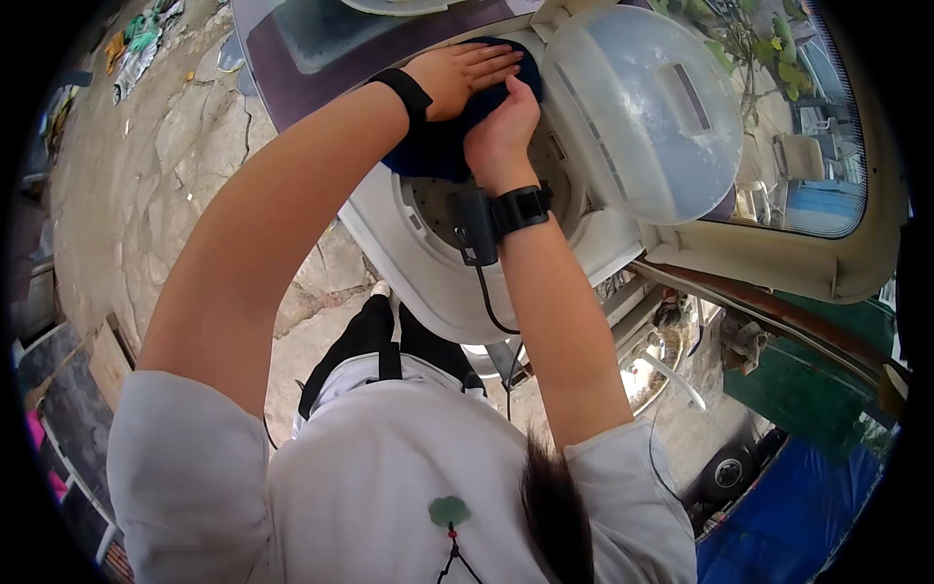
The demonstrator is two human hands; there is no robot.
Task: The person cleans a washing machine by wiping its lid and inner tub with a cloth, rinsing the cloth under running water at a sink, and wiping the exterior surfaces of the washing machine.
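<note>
Outdoors, a white washing machine (413, 258) stands open, its cloudy plastic lid (637, 122) tilted up beside the round opening. Dark blue cloth (438, 154) lies partly across that opening, the left hand (452, 82) flat on top, fingers straight; the right hand (503, 136) bends close beside, its grip hidden.

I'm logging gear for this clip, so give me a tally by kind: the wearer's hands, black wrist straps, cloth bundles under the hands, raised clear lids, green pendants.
Hands: 2, left hand and right hand
Wrist straps: 2
Cloth bundle: 1
Clear lid: 1
Pendant: 1
Total: 7
</note>
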